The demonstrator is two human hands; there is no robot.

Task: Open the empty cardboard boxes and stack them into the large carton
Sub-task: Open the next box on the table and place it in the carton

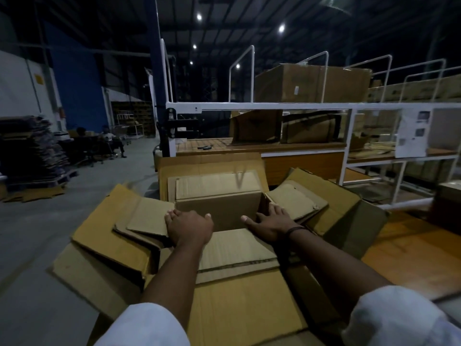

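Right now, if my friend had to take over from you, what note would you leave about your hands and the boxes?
Left hand: fingers laid out, pressing on the left edge of the small open box.
Right hand: fingers spread, pressing on the box's right edge beside its right flap.
Small open box: its flaps are folded outward and it sits inside the large carton, whose own flaps are spread wide.
Done: this box is opened and in the carton. More cardboard lies under it, but I cannot tell how much.
Left: probably press it down snug, then open and stack the next empty box.
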